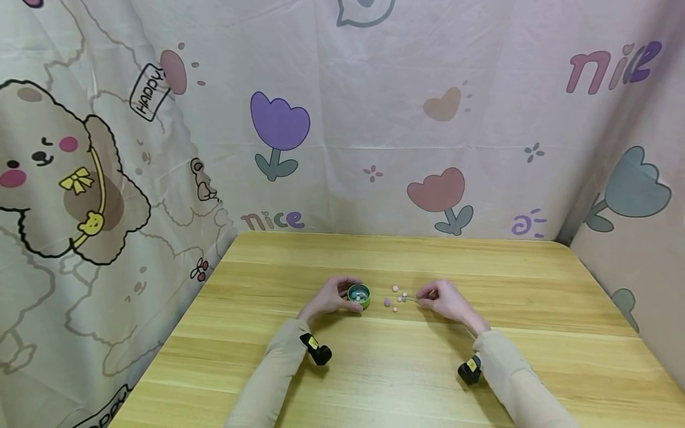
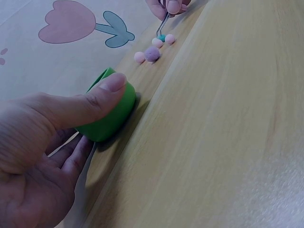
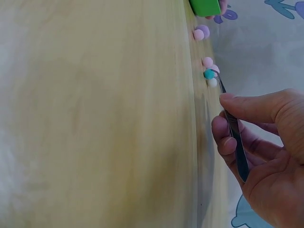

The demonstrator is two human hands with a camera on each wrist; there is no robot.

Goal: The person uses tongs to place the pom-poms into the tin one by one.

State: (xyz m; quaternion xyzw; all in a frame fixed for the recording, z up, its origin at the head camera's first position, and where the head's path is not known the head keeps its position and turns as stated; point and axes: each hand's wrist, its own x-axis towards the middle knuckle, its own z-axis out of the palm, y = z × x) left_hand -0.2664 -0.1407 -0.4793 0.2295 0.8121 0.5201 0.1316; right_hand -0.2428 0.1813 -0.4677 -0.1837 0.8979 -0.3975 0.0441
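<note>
My left hand (image 1: 333, 297) holds a small round green tin (image 2: 111, 116) by its sides, thumb on the near wall and fingers around the far one. Some small pale bits lie inside the tin, seen from above in the head view. Between thumb and fingers, my right hand (image 1: 444, 299) pinches metal tweezers (image 3: 235, 135). Their bent tips are right at a teal pom-pom (image 3: 209, 73), which sits among pink and white pom-poms. A purple pom-pom (image 2: 152, 53) lies nearer the tin, with a pink pom-pom (image 2: 139, 57) beside it.
The hands work on a light wooden table (image 1: 374, 368). Behind it hangs a pale printed cloth (image 1: 364, 119) with flowers and hearts, and more cloth hangs at both sides. A small black camera (image 1: 319, 352) is strapped to the left wrist, another camera (image 1: 470, 370) to the right.
</note>
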